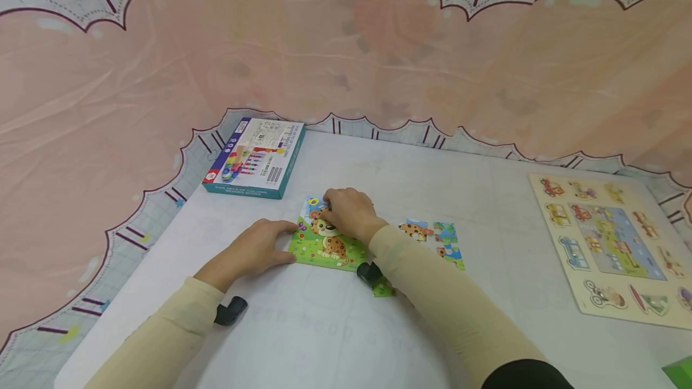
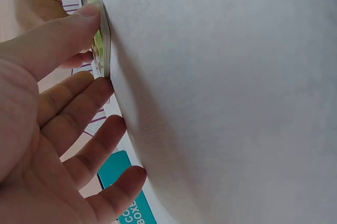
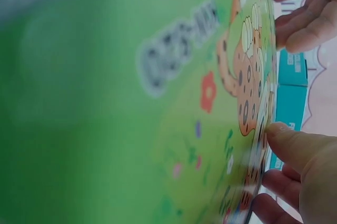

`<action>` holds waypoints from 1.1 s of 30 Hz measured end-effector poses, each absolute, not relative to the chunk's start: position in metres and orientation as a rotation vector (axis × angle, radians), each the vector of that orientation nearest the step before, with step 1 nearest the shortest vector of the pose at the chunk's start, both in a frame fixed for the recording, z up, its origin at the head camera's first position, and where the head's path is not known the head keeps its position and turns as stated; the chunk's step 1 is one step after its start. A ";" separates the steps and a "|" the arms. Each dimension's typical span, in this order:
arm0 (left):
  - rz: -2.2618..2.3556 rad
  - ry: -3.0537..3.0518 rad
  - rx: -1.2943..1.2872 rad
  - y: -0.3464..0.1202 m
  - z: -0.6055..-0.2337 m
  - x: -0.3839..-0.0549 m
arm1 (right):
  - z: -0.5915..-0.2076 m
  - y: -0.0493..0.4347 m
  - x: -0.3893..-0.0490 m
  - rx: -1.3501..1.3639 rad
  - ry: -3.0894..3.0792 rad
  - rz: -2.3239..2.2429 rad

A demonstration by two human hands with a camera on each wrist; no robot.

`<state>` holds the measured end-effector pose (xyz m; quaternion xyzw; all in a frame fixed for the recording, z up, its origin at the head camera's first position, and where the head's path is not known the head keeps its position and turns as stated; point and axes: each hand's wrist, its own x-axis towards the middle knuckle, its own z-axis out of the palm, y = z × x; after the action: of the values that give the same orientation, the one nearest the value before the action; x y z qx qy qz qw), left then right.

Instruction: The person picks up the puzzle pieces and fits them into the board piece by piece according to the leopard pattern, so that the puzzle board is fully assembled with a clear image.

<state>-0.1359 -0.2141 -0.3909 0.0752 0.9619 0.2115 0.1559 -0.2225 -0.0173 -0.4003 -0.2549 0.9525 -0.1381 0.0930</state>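
A jigsaw puzzle board [image 1: 354, 252] with a spotted cub on green lies flat on the table. My left hand [image 1: 261, 248] is at its left side, thumb and fingers spread, with the thumb touching the board's edge [image 2: 107, 50]. Over the board's upper part is my right hand [image 1: 350, 212], fingers bent down onto the picture. Its thumb [image 3: 289, 140] touches the printed surface in the right wrist view; I cannot tell whether a piece is pinched there. Loose puzzle pieces [image 1: 415, 231] lie right of the board, partly hidden by the right forearm.
A teal-sided box [image 1: 265, 158] lies behind and left of the board. At the right is a large picture board [image 1: 564, 281] with vehicle and toy shapes. A green object [image 1: 680, 371] shows at the lower right edge. Patterned cloth [image 1: 378, 65] hangs behind the white table [image 1: 303, 335].
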 end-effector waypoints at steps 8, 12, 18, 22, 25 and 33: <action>0.598 2.753 0.223 -0.214 -0.389 -0.137 | -0.400 -0.017 -0.224 -0.739 2.806 -0.453; 0.603 2.753 0.216 -0.213 -0.389 -0.137 | -0.401 -0.015 -0.225 -0.754 2.773 -0.497; 0.607 2.746 0.196 -0.213 -0.390 -0.136 | -0.393 -0.005 -0.223 -0.833 2.698 -0.544; 0.604 2.741 0.190 -0.213 -0.390 -0.135 | -0.384 0.009 -0.218 -0.857 2.691 -0.553; 0.598 2.744 0.194 -0.213 -0.390 -0.135 | -0.378 0.021 -0.214 -0.886 2.705 -0.558; 0.594 2.747 0.191 -0.212 -0.389 -0.135 | -0.371 0.051 -0.209 -0.926 2.723 -0.547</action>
<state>-0.1347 -0.2118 -0.3887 0.0669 0.9623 0.2080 0.1618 -0.2094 0.0507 -0.3707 -0.3144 0.9248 -0.1859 0.1068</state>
